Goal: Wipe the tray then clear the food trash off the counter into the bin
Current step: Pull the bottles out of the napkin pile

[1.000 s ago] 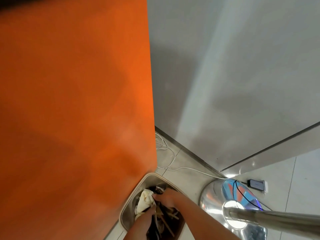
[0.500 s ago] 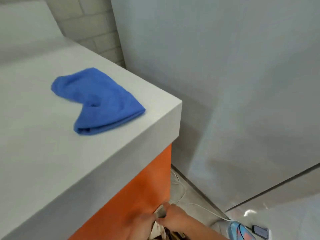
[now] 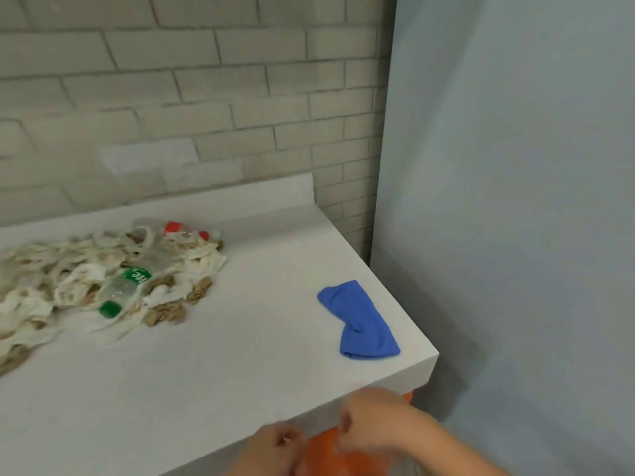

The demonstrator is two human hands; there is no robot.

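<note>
Coming up from the metal bin on the floor, where both hands were pushed in among the rubbish a second ago, the person now faces the white bench [image 3: 240, 379] again. The bin has dropped out of view below the bench edge, and no tray shows. The left hand [image 3: 275, 444] and the right hand [image 3: 374, 426] hang just in front of the bench's near edge, against the orange cabinet front [image 3: 326, 455]. The fingers of both are curled, but motion blur hides whether either pinches anything, so that cannot be told. Far to the left on the bench lies the heap of crumpled white and brown paper trash [image 3: 79, 280], with a clear plastic bottle with a green cap [image 3: 122, 292] on top and a red-capped clear bottle [image 3: 171, 230] at its back. A folded blue cloth [image 3: 360, 321] rests near the right corner, well apart from the heap. One load seems delivered. Most of the trash is left, so the next reach is likely leftward for another handful.
</note>
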